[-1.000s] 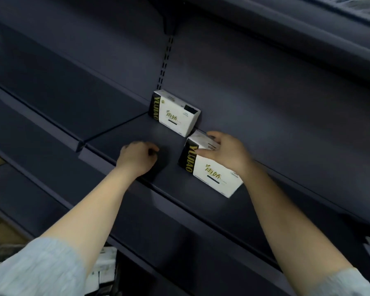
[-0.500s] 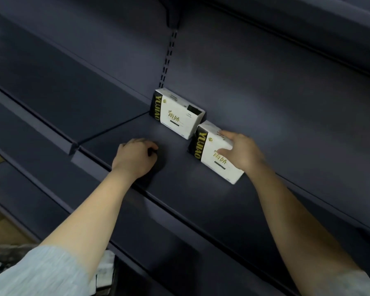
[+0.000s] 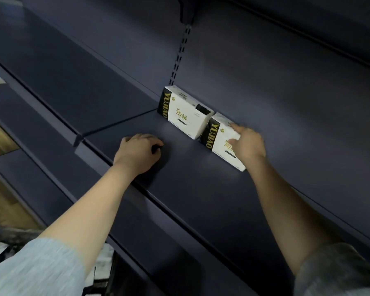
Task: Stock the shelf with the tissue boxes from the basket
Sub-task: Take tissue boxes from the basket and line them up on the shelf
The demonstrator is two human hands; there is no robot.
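The scene is dim overall, the dark shelf (image 3: 201,189) swallowing most of the light. A soft pool of brightness falls on its surface just in front of the white tissue boxes (image 3: 186,116), which stand out as the brightest things. The left hand (image 3: 137,154) casts a faint shadow toward the boxes. The right hand (image 3: 247,144) is smeared by motion blur. Straight shelf edges bow near the frame's borders, and the sleeves far below the boxes look soft.

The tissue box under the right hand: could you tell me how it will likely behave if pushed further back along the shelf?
The right tissue box stands on a long edge with a flat base, so it probably slides rather than rolls. The dark shelf looks smooth, so little resistance. Its wrapper looks soft where the right hand touches it, so it may dent.
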